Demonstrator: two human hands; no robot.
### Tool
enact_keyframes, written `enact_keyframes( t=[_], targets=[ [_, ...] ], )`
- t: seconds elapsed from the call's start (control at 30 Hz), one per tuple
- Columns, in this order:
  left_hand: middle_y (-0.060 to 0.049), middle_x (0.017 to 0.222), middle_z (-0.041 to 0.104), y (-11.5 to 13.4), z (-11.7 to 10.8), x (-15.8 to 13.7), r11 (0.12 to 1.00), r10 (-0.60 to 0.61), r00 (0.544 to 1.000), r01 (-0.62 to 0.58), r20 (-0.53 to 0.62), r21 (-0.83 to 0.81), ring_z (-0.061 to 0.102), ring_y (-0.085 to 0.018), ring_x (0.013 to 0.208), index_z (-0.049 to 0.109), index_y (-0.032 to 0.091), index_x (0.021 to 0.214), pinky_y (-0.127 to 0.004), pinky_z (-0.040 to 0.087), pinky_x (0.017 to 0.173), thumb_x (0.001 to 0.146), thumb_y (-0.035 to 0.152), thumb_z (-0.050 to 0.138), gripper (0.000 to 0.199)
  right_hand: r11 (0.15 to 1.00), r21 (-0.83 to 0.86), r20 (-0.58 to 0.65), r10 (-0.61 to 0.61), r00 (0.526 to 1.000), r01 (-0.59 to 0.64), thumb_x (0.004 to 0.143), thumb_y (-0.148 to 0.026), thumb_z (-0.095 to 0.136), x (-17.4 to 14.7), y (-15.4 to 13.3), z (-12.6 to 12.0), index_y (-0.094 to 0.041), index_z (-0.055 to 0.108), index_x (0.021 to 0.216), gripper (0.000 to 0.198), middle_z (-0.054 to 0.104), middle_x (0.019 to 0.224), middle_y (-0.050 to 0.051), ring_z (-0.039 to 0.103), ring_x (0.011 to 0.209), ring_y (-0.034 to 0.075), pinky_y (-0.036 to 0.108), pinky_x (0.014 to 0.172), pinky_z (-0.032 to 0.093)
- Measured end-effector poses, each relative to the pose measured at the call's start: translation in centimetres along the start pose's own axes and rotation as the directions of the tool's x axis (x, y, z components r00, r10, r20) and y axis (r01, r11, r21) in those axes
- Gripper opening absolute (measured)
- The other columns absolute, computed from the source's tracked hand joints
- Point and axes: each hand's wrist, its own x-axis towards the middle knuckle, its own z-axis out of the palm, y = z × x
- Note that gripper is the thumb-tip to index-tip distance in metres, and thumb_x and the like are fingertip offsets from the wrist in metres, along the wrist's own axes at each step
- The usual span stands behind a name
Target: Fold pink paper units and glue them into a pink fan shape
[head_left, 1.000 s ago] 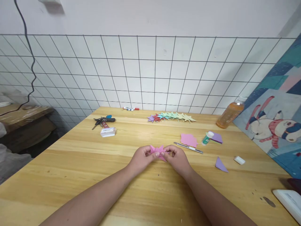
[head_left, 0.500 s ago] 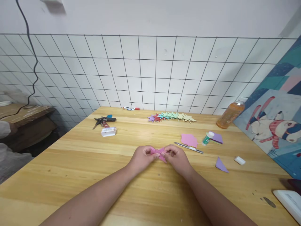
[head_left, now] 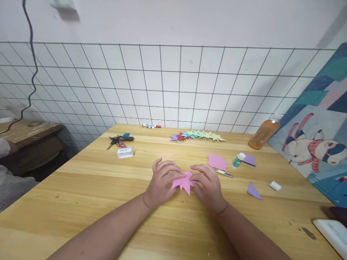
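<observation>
A pink folded paper star (head_left: 185, 183) with several pointed tips lies between my two hands, low over the wooden table. My left hand (head_left: 164, 179) pinches its left side, index finger on top and the thumb partly hidden behind the paper. On the opposite side, my right hand (head_left: 209, 185) grips the star's right edge between thumb and index finger. The other fingers of both hands are lifted and slightly spread. Just beyond my right hand are a stack of pink paper sheets (head_left: 217, 162) and a utility knife (head_left: 224, 173), partly covered by the fingers.
A row of coloured paper stars (head_left: 199, 134) lies at the back. To the right are a glue stick (head_left: 239, 160), purple sheets (head_left: 249, 159), a purple folded triangle (head_left: 254, 191), an eraser (head_left: 275, 185) and a bottle (head_left: 263, 133). Keys (head_left: 120, 139), a small white box (head_left: 125, 152) and markers (head_left: 151, 126) sit left.
The pink paper, earlier bunched between my fingertips, now shows flatter as a star with its points spread. Both hands have turned, and their fingers have straightened over it.
</observation>
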Motion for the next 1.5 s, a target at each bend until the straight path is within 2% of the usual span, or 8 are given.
enact_keyframes(
  t=[0.4,0.53,0.7,0.83,1.03,1.13,1.3,1.5],
  targets=[
    [0.003,0.073,0.066,0.4,-0.4,0.0,0.999,0.028,0.999,-0.026,-0.045,0.038,0.051,-0.017,0.093,0.066,0.028,0.069,-0.041,0.012,0.101,0.073,0.026,0.061,0.007,0.995,-0.003,0.096,-0.099,0.99,0.1,0.075,-0.016,0.052,0.2,-0.4,-0.4,-0.022,0.055,0.097,0.023,0.061,0.103,0.005,0.054,0.094,0.02,0.039,0.084,0.04],
    [0.002,0.072,0.066,0.1,-0.1,0.2,0.991,-0.124,0.99,0.127,0.07,-0.039,0.053,-0.017,0.091,0.065,0.025,0.072,-0.042,0.015,0.101,0.073,0.026,0.059,0.005,0.981,0.154,0.155,0.093,0.984,-0.117,0.077,-0.017,0.052,0.1,-0.4,0.1,-0.023,0.054,0.101,0.025,0.064,0.088,0.005,0.058,0.081,0.017,0.032,0.073,0.045],
    [-0.003,0.085,0.066,-1.1,1.1,0.4,0.785,-0.449,0.851,0.522,0.273,-0.334,0.058,-0.018,0.084,0.063,0.018,0.083,-0.033,0.039,0.086,0.074,0.032,0.056,0.018,0.705,0.381,0.376,0.473,0.797,-0.598,0.075,-0.024,0.056,0.1,-0.2,0.8,-0.024,0.034,0.125,0.055,0.062,0.086,0.002,0.058,0.066,0.013,0.022,0.051,0.043],
    [-0.005,0.091,0.066,-1.7,1.7,0.3,0.61,-0.505,0.784,0.619,0.36,-0.495,0.058,-0.02,0.088,0.063,0.015,0.093,-0.029,0.042,0.082,0.073,0.031,0.058,0.026,0.519,0.486,0.454,0.538,0.711,-0.703,0.071,-0.027,0.061,0.5,0.0,1.1,-0.023,0.035,0.124,0.06,0.061,0.091,0.004,0.058,0.077,0.015,0.022,0.054,0.044],
    [-0.005,0.085,0.062,-1.2,1.8,0.3,0.591,-0.505,0.777,0.629,0.376,-0.506,0.057,-0.018,0.084,0.059,0.015,0.097,-0.029,0.042,0.08,0.073,0.034,0.059,0.03,0.383,0.489,0.429,0.677,0.598,-0.784,0.07,-0.029,0.059,0.4,1.1,1.6,-0.02,0.046,0.112,0.045,0.062,0.076,0.001,0.057,0.063,0.013,0.024,0.056,0.044],
    [-0.003,0.083,0.057,-1.5,1.8,0.3,0.659,-0.568,0.791,0.602,0.227,-0.451,0.054,-0.016,0.085,0.052,0.018,0.107,-0.03,0.039,0.084,0.074,0.033,0.057,0.036,0.452,0.432,0.416,0.668,0.617,-0.78,0.073,-0.027,0.054,0.0,2.0,1.6,-0.022,0.044,0.116,0.044,0.06,0.074,-0.001,0.056,0.063,0.013,0.025,0.06,0.044],
    [-0.003,0.083,0.056,-2.5,1.6,0.3,0.78,-0.544,0.83,0.554,0.122,-0.29,0.053,-0.016,0.084,0.053,0.019,0.102,-0.031,0.04,0.082,0.077,0.029,0.054,0.027,0.764,0.053,0.234,0.616,0.752,-0.643,0.07,-0.022,0.054,-0.2,3.3,1.1,-0.025,0.042,0.123,0.054,0.057,0.103,0.005,0.055,0.084,0.017,0.033,0.074,0.044],
    [-0.006,0.104,0.06,-2.0,1.0,0.3,0.979,-0.174,0.909,0.2,0.378,-0.03,0.05,-0.021,0.1,0.059,0.023,0.102,-0.039,0.035,0.092,0.08,0.024,0.047,0.025,0.805,-0.191,0.115,0.587,0.801,-0.562,0.075,-0.025,0.048,0.2,4.3,-1.0,-0.023,0.049,0.116,0.041,0.059,0.1,0.004,0.055,0.09,0.019,0.032,0.074,0.043]
  ],
)
